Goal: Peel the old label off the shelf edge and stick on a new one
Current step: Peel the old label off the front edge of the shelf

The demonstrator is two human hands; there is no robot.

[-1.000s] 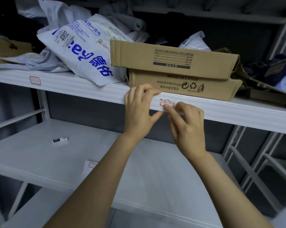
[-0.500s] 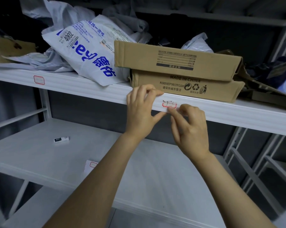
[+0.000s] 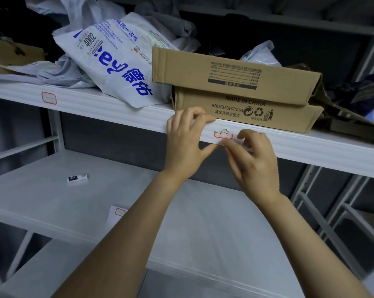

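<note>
The old label [image 3: 223,133], red-bordered and crumpled along its upper half, sits on the white shelf edge [image 3: 310,147]. Just left of it, the left hand [image 3: 186,145] clamps that edge, with the fingers hooked over the top and the thumb underneath, pointing toward the label's lower left corner. Just right of the label is the right hand [image 3: 254,160], fingers curled and forefinger stretched to a spot right under the label's bottom border (it is blurred, so I cannot tell whether it pinches anything). Directly above the label lies a flattened cardboard box [image 3: 235,82]. Up and to the left slumps a white plastic bag [image 3: 117,61] with blue print. Far left of the label, on the same edge, is a second label [image 3: 49,97]. Below and to the left, on the lower shelf [image 3: 42,201], lie a white sheet [image 3: 117,212] bearing a red-bordered sticker and a small white tag [image 3: 77,178].
</note>
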